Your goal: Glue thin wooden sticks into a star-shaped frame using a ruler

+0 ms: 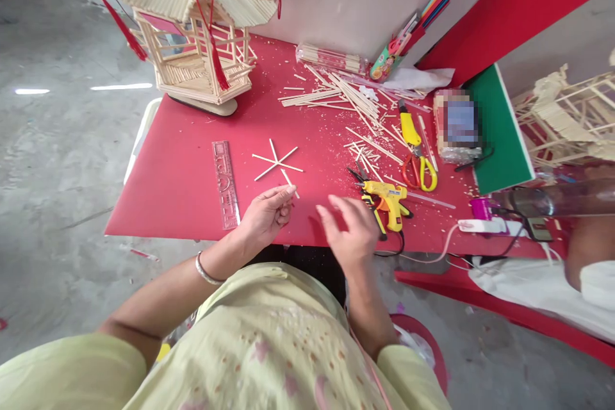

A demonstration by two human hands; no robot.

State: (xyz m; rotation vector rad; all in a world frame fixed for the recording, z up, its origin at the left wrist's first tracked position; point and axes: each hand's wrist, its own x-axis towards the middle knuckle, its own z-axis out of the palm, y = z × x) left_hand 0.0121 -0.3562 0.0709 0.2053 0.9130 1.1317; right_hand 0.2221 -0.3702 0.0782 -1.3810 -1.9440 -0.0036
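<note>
My left hand [270, 213] pinches a short wooden stick [287, 178] between thumb and fingers, just above the red table. Past it lies a star of thin sticks [277, 162] joined at the middle. To the left of the star is a clear plastic ruler [225, 184] with cut-out shapes. My right hand [352, 225] hovers over the table's near edge, slightly blurred, fingers apart and holding nothing. Beside it rests a yellow glue gun [387, 200], its nozzle toward the left, lying over black-and-yellow pliers [374, 216].
Loose sticks [355, 99] and crumbs are strewn at the back. Scissors [423, 170] and a yellow-handled cutter [409, 125] lie right. A stick pavilion [202, 57] stands back left, a pen holder [384, 63] by the wall. A power strip [490, 226] with cables sits right, near another person's arm [583, 250].
</note>
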